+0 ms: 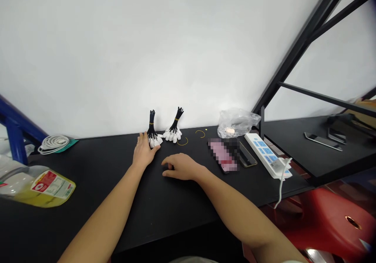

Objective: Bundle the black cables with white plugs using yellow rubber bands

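Observation:
Two bundles of short black strands with white ends stand upright near the wall, each bound by a yellow band. My left hand (143, 151) rests on the black table beside the left bundle (151, 129), thumb spread from the fingers near its white ends. Whether it touches them is hard to tell. To its right, the other bundle (175, 126) leans slightly, apart from both hands. My right hand (183, 166) hovers over the table with thumb and forefinger apart and nothing between them. A loose yellow band (182, 143) lies beyond it, and another yellow band (201, 133) farther right.
On the right are a phone with a pink screen (223, 155), a second phone (247, 155), a clear plastic bag (237, 122) and a power strip (266, 153). A bottle of yellow liquid (44, 186) and a coiled white cable (53, 143) lie left. A red stool (329, 224) stands lower right.

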A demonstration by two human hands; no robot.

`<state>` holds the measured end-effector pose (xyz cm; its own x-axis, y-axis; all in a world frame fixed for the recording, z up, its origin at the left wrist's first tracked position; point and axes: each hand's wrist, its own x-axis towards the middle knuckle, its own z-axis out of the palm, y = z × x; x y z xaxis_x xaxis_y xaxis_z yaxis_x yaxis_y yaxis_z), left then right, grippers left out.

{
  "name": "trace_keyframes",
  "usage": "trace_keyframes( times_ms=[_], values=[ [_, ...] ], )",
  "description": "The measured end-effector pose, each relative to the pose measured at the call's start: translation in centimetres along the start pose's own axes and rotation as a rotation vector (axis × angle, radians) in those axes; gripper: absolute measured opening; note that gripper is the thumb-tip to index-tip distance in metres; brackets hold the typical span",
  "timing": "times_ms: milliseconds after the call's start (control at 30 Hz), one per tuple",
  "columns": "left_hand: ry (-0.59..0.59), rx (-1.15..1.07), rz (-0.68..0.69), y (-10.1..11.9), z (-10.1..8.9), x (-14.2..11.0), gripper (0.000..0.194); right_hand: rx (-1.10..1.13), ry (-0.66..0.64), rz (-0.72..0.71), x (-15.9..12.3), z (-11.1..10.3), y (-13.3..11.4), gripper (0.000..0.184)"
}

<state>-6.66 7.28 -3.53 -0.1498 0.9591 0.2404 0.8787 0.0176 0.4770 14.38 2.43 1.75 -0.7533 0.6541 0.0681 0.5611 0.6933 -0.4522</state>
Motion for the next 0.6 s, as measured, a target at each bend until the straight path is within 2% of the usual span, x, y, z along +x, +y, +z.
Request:
trace_keyframes(
  times_ms=[200,367,467,533,600],
  values=[
    [0.097,0.088,-0.051,-0.5,-0.4,0.3,0.07,0.005,0.003,-0.007,0.2,0.0,0.2,0.033],
    [0.126,0.092,-0.152,-0.6,-1.4,0.6,0.067,0.011,-0.004,-0.008,0.2,0.1,0.2,0.032],
    [0.229,0.01,-0.156,0.1,-1.9,0.4,0.071,0.074,0.015,-0.007,0.2,0.5,0.5,0.031],
    [0.27,-0.121,-0.097,0.9,-1.9,0.1,0.065,0.2,0.086,0.044,0.8,0.7,1.4,0.029],
    [0.184,-0.224,0.034,1.6,-1.5,-0.2,0.053,0.354,0.269,0.169,1.9,0.5,2.8,0.028]
  ],
)
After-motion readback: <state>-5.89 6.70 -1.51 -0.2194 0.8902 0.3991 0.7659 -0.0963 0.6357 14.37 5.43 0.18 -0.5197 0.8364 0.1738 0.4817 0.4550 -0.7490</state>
